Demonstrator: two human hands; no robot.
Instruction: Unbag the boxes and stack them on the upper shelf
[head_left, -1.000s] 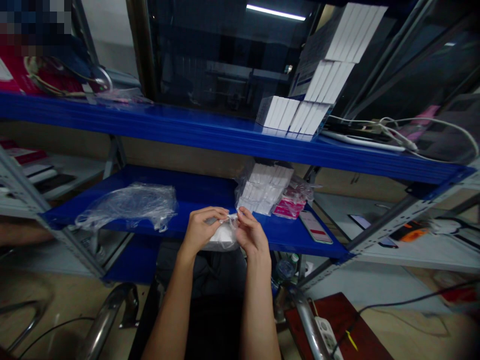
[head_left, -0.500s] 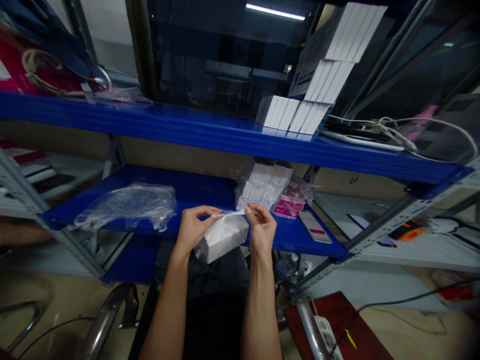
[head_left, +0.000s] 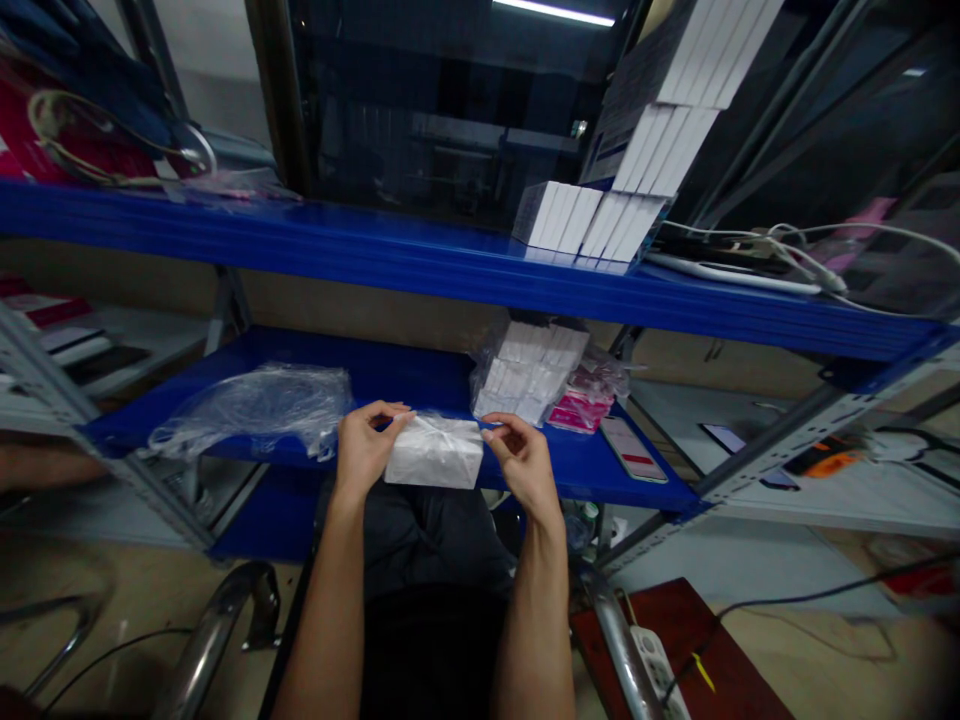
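White packet [head_left: 434, 453] in clear wrap | held level between both hands over blue shelf [head_left: 420, 380] front edge | long axis left-right | left hand [head_left: 365, 450] pinching left end, right hand [head_left: 525, 462] fingertips closed at right end | equally near

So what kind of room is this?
Probably a small stockroom or packing spot: blue metal shelves hold stacked white boxes and a bagged bundle of them, and both hands hold a wrapped white pack.

Stockroom: blue steel shelving [head_left: 420, 262], stacked white boxes [head_left: 600, 215], bagged packets [head_left: 529, 372].
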